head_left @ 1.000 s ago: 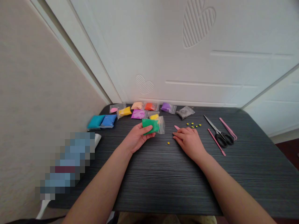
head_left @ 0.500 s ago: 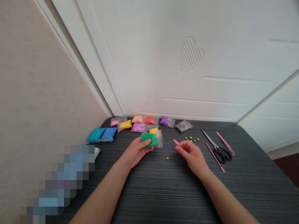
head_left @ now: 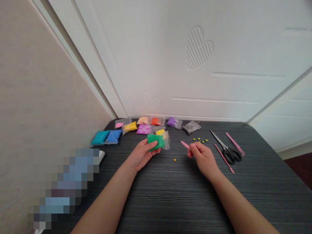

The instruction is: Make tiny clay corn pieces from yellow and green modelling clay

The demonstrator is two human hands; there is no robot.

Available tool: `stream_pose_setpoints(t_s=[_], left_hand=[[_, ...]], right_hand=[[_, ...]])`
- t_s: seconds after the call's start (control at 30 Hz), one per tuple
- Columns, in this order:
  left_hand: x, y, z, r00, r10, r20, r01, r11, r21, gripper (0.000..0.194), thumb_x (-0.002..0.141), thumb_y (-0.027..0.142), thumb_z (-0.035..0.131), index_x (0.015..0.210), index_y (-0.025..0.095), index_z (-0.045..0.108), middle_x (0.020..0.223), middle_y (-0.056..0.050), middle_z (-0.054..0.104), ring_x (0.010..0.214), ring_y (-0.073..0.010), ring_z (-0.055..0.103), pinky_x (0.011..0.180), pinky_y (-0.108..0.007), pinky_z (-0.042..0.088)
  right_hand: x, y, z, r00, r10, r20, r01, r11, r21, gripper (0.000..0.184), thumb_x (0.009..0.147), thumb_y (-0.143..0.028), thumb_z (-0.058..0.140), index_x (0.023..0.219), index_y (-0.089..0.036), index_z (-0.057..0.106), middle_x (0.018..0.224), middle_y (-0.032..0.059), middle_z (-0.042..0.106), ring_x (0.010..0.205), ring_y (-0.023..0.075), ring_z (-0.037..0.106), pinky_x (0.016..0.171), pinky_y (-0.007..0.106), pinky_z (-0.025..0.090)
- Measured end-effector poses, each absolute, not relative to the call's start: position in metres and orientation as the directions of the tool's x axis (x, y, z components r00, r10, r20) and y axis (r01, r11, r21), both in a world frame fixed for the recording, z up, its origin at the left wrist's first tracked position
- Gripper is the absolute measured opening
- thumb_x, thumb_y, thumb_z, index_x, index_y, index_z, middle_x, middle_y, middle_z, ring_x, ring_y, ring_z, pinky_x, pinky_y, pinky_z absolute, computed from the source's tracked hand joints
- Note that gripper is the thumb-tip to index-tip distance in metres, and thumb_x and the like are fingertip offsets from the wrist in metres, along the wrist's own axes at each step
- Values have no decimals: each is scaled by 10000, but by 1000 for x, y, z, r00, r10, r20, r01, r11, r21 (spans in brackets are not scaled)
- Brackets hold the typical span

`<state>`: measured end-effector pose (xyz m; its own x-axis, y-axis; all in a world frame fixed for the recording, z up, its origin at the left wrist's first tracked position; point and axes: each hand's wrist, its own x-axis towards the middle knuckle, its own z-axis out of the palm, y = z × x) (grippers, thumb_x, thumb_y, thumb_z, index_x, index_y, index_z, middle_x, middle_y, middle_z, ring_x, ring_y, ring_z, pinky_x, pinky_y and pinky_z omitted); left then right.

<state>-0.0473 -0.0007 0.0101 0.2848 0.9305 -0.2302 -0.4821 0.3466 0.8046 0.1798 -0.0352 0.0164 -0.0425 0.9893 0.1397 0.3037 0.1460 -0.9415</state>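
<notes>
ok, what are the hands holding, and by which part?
Left hand: green clay zip bag, by its filled end. Right hand: unclear whether it grips pink pointed tool.

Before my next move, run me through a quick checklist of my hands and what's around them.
Left hand gripping the green packet: ok.
Packet's seal closed: cannot tell.
Right hand holding the pink pointed tool: cannot tell; fingers hide its near end.
Single yellow piece apart from both hands: ok.
Scissors lying apart from the right hand: ok.
</notes>
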Motion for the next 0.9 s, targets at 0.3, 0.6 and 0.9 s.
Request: stream_pose_setpoints(t_s=[0.3, 0.6, 0.9], left_hand=[[-48, -1, 10, 306, 925, -226, -474, 354, 806, 185, 700, 121, 631, 883, 125, 607, 813, -37, 645, 671, -103, 604, 652, -218, 524], [-47, 0, 9, 283, 929, -238, -474, 351, 807, 187, 685, 125, 643, 867, 125, 602, 817, -35, 648, 664, -109, 609, 633, -226, 531], [-48, 1, 6, 316, 924, -216, -475, 351, 807, 167, 714, 131, 618, 879, 122, 597, 805, -38, 651, 646, -99, 607, 639, -215, 524]], right_hand=[[177, -36, 16, -97, 995, 32, -260, 5, -966, 409, 845, -461, 345, 540, -193, 397, 456, -39, 399, 460, 100, 360, 511, 260, 321], [180, -36, 22, -171, 980, -107, -600, -189, -777, 128, 740, -313, 597, 785, -193, 597, 669, -13, 565, 610, 78, 500, 614, 234, 422], [179, -37, 25, -213, 974, -76, -669, -202, -715, 119, 743, -274, 604, 791, -173, 644, 630, -19, 513, 529, 48, 392, 508, 198, 357]])
